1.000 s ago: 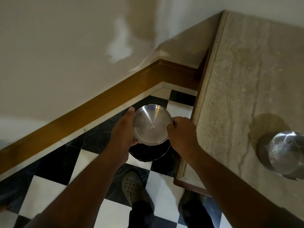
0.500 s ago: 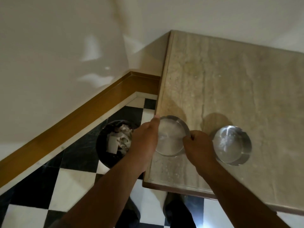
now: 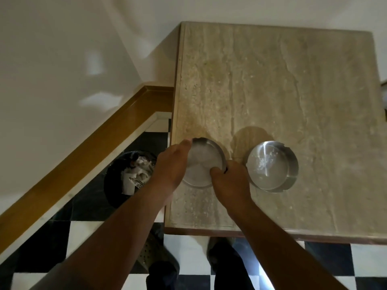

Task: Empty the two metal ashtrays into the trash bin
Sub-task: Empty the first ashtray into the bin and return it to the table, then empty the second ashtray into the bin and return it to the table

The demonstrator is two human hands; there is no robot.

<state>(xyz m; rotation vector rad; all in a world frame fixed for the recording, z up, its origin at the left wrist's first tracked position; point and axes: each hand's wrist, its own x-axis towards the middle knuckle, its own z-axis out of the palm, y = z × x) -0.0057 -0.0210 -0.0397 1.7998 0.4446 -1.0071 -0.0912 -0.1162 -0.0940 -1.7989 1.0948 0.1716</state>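
Observation:
A round metal ashtray (image 3: 204,160) is over the left front part of the stone table (image 3: 293,91), open side up and looking bare inside. My left hand (image 3: 171,166) grips its left rim and my right hand (image 3: 230,181) grips its near right rim. Whether it rests on the table I cannot tell. To its right a second metal ashtray (image 3: 272,166) stands on the table with pale ash specks inside, apart from my hands. On the floor left of the table sits a black trash bin (image 3: 119,185) holding crumpled paper and foil.
White walls with a wooden baseboard (image 3: 100,139) meet in the corner behind the bin. The floor is black and white checkered tile (image 3: 88,233). My feet in dark shoes stand below the table's front edge.
The ashtray was held tipped over the bin a second ago. Both hands have carried it right, turned it upright and brought it over the table beside the second ashtray.

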